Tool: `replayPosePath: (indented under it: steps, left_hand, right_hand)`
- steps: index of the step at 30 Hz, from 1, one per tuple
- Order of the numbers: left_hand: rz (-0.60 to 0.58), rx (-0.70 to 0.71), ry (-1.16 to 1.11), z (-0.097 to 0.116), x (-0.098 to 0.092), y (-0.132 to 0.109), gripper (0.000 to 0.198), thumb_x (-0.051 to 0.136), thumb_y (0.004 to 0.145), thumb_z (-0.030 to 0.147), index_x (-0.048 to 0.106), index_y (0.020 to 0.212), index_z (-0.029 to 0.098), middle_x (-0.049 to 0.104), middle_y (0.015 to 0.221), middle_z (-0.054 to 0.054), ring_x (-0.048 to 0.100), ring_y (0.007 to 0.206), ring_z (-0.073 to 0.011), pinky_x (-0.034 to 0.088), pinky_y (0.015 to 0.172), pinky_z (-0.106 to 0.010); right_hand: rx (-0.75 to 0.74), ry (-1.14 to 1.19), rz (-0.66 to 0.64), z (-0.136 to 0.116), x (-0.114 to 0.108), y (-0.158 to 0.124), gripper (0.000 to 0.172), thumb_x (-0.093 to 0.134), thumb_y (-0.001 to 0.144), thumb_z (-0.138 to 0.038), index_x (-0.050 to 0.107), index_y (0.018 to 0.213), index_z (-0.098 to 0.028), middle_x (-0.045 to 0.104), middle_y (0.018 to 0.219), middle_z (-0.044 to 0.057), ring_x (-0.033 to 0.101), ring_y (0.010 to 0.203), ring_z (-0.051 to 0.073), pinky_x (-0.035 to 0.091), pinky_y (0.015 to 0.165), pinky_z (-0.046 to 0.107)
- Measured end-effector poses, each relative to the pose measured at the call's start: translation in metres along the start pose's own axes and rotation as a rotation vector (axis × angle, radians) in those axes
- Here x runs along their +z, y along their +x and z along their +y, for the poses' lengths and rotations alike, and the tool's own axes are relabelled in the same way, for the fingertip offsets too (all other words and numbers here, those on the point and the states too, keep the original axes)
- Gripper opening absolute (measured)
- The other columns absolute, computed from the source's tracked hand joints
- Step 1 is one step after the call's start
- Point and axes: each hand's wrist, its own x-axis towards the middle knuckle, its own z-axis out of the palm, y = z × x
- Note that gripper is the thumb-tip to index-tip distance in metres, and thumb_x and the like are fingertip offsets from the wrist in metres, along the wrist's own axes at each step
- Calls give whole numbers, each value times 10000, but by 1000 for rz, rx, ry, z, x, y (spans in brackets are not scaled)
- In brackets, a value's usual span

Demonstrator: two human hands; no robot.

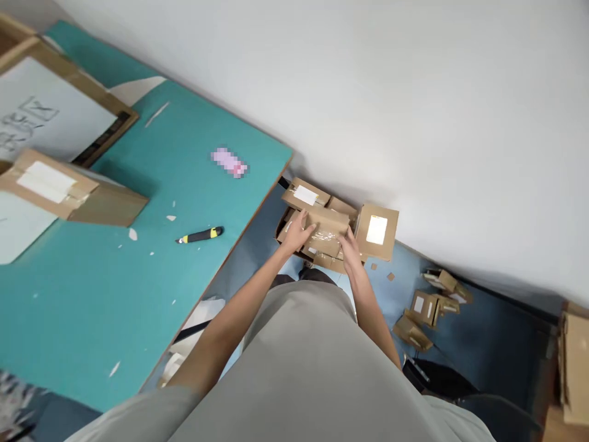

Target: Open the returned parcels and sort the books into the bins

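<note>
Cardboard box (326, 231) sits between left hand (297, 235) and right hand (350, 247), both holding its opposite sides amid other boxes (378, 232).

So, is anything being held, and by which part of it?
A cardboard box, by its two opposite ends: left hand at one, right hand at the other. Whether it is lifted clear cannot be told.
</note>
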Motion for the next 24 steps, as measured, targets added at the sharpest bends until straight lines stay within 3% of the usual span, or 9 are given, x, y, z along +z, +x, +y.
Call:
replayPosePath:
  steps: [5,10,13,17,21,24]
  left_hand:
    - [422,222,-133,23,-89,-59,725,745,1043,414,532,1715,244,579,1741,-139,555,1624,-330,405,1385,-479]
    - [808,370,32,39,-186,-153,659,651,1115,548,538,1715,299,616,1694,-119,575,1590,-304,454,1347,-468]
    - [949,339,174,31,-237,-198,584,610,1134,495,587,1681,293,648,1656,-111,584,1574,-301,449,1348,-474]
    - [1038,232,346,-14,-299,-236,525,648,1082,378,675,1596,275,690,1603,-111,577,1572,-332,394,1378,-521]
    - [978,124,461,-72,-355,-258,533,589,1056,265,690,1578,234,704,1573,-145,592,1544,-350,422,1346,-561]
    - [831,98,559,-109,-385,-264,548,534,1032,169,704,1553,194,712,1563,-167,596,1550,-349,449,1322,-569]
  right_hand:
    - [-71,35,-258,-72,79,-48,722,784,936,-583,622,1623,-433,645,1679,-27,586,1581,272,538,1276,447]
    - [-140,21,-524,-96,188,-78,659,826,953,-597,651,1562,-417,668,1644,-8,525,1630,261,497,1310,431]
    - [-32,31,-682,-79,261,-86,521,905,883,-578,760,1320,-335,771,1424,30,611,1524,278,527,1267,421]
    - [221,56,-860,-30,360,-104,422,961,784,-485,767,1100,-285,806,1163,6,713,1286,241,605,1107,345]
    - [424,145,-840,28,445,-130,367,950,719,-339,734,1009,-275,810,1035,-21,731,1043,203,653,968,317]
    - [495,157,-819,62,482,-143,243,878,788,-313,690,939,-286,792,951,-26,728,1001,195,662,956,321]
